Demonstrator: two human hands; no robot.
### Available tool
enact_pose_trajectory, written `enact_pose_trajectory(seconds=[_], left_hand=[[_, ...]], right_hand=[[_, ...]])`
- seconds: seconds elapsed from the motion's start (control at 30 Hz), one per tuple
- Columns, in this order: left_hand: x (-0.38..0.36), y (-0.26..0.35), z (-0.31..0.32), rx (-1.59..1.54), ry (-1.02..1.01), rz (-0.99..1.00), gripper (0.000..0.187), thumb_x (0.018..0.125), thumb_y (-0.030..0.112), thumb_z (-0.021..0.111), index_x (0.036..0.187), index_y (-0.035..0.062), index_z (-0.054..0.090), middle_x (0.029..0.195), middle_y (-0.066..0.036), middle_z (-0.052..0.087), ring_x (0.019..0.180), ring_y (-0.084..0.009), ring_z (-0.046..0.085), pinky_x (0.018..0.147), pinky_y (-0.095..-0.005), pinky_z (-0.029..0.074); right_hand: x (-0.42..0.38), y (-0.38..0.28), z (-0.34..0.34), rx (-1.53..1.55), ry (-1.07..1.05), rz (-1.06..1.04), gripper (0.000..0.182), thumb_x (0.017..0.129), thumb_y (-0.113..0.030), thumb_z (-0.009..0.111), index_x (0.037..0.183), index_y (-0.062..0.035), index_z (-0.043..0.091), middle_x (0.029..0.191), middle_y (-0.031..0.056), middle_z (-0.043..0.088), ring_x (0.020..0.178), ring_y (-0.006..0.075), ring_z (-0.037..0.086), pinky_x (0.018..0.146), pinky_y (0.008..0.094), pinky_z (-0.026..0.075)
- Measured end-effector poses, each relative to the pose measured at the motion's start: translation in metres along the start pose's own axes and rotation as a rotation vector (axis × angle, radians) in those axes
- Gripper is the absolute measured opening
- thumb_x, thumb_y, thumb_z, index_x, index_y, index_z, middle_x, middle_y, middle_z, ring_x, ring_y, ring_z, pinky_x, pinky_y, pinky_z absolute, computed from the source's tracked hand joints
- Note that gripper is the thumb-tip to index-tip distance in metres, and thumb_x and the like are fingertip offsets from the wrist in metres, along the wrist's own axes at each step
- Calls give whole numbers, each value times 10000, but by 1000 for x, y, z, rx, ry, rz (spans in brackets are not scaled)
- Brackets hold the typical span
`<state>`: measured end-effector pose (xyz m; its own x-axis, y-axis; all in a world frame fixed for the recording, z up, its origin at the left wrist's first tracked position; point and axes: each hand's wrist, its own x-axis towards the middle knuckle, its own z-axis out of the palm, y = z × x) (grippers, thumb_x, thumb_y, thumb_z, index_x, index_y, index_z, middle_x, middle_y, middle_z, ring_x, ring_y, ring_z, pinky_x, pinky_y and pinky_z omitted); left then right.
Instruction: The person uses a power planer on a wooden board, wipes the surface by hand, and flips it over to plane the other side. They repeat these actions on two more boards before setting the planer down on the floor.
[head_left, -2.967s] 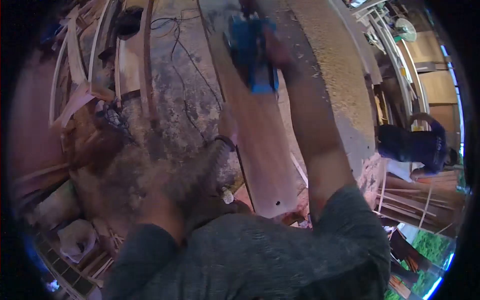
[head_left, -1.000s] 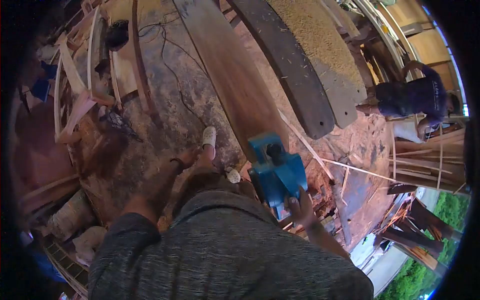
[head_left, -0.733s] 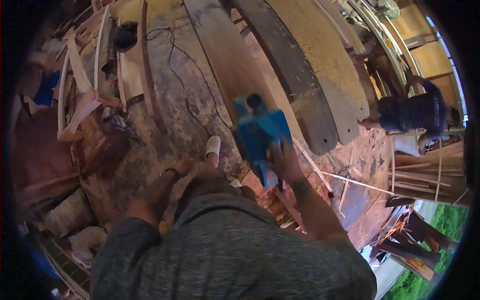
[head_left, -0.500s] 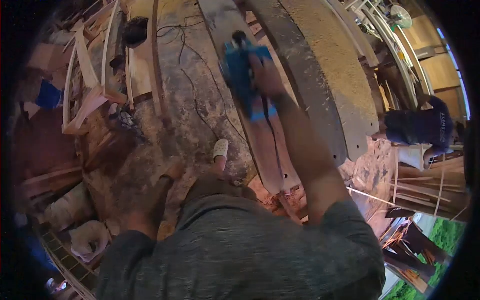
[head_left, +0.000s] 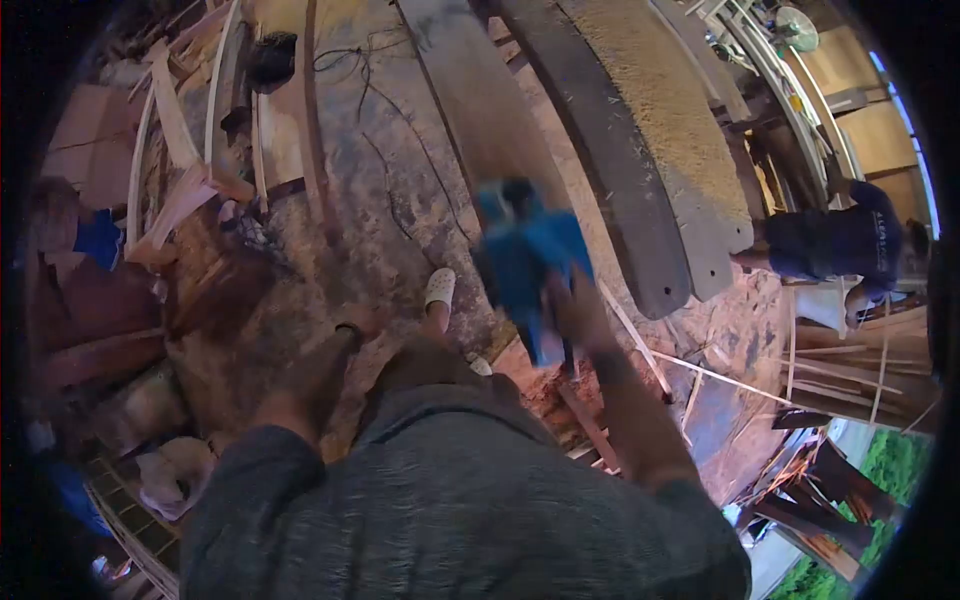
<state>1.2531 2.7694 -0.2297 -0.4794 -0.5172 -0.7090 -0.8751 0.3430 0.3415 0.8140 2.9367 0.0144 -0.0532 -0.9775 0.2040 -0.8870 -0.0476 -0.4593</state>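
Observation:
A blue electric hand planer (head_left: 535,255), smeared by motion, sits at the near end of a long wooden plank (head_left: 490,120). My right hand (head_left: 580,305) is closed around its rear handle. The dark power cord shows just behind the tool, partly hidden by my wrist. My left hand (head_left: 365,322) hangs low at my left side near my knee, apart from the planer and the plank. Its fingers are too dim and blurred to make out.
Two more long planks (head_left: 620,190) lie to the right, the farther covered with sawdust (head_left: 650,110). A cable (head_left: 405,130) trails over the dirt floor. Wooden frames (head_left: 170,150) stand left. A person in a dark shirt (head_left: 835,240) bends at the right, beside stacked timber (head_left: 850,370).
My right hand has drawn the planer back along the plank towards my body, down to its near end. My left hand has shifted only slightly.

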Motion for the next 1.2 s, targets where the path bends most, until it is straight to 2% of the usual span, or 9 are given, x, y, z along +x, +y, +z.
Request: enact_pose_trajectory(seconds=[0.1, 0.27, 0.4, 0.5, 0.6, 0.63, 0.73, 0.87, 1.2], left_hand=[[-28, 64, -9, -28, 202, 298, 327, 934, 236, 617, 1194, 81, 741, 1055, -103, 769, 993, -338, 715, 847, -483, 574], [12, 50, 41, 185, -102, 432, 460, 1059, 302, 444, 1471, 138, 564, 1451, -226, 593, 1282, -432, 614, 1097, -517, 483], [2, 52, 27, 102, -99, 483, 451, 1047, 302, 466, 1382, 36, 609, 1390, -234, 627, 1216, -435, 644, 1034, -519, 515], [11, 66, 10, 422, -166, 590, 429, 1040, 297, 488, 1312, 6, 648, 1370, -244, 631, 1203, -428, 649, 1008, -521, 520], [-6, 121, -31, 667, -327, 555, 404, 1033, 289, 513, 1259, -3, 676, 1373, -250, 624, 1214, -418, 642, 1009, -522, 508], [47, 104, -4, 497, -378, 698, 390, 1009, 297, 556, 1227, 4, 694, 1378, -249, 619, 1234, -419, 627, 1020, -521, 497], [99, 113, 43, 27, 297, 901, 452, 955, 334, 671, 1280, 20, 670, 1346, -247, 631, 1256, -430, 597, 1043, -511, 474], [26, 195, -97, -421, 58, 914, 563, 944, 408, 714, 1372, 57, 610, 1321, -216, 644, 1221, -401, 612, 1013, -492, 496], [102, 149, -210, -646, -145, 571, 518, 991, 496, 646, 1197, 21, 653, 1081, -175, 697, 952, -266, 651, 865, -439, 527]], right_hand=[[-144, -69, -68, 647, -193, 656, 533, 1068, -322, 538, 1488, -14, 426, 883, 103, 653, 800, 211, 643, 726, 392, 538], [-231, -76, -89, 567, -262, 581, 474, 1057, -194, 494, 1439, 76, 417, 907, 104, 673, 831, 185, 672, 742, 341, 552], [-185, -44, -41, 619, -216, 647, 472, 1080, -337, 502, 1379, 28, 488, 916, 120, 688, 805, 233, 693, 750, 385, 549], [-68, -65, -55, 650, -300, 716, 490, 1083, -413, 503, 1371, -18, 526, 1014, 198, 720, 928, 376, 714, 822, 466, 538], [11, -31, -5, 236, -119, 341, 498, 1081, -453, 506, 1319, -18, 543, 993, 194, 706, 920, 396, 695, 832, 490, 528], [50, -35, -1, 301, -144, 463, 489, 1082, -457, 508, 1288, -15, 550, 960, 179, 698, 890, 378, 692, 816, 485, 528], [158, -46, 12, 577, -120, 553, 473, 1081, -464, 517, 1199, -8, 561, 879, 138, 667, 791, 316, 677, 751, 456, 534], [292, -57, 21, 818, -44, 569, 429, 1073, -479, 543, 1061, -50, 560, 771, 45, 584, 577, 167, 606, 498, 323, 502], [550, -6, 80, 684, 40, 463, 543, 1069, -552, 507, 1030, -18, 600, 780, 75, 623, 597, 203, 639, 560, 383, 534]])
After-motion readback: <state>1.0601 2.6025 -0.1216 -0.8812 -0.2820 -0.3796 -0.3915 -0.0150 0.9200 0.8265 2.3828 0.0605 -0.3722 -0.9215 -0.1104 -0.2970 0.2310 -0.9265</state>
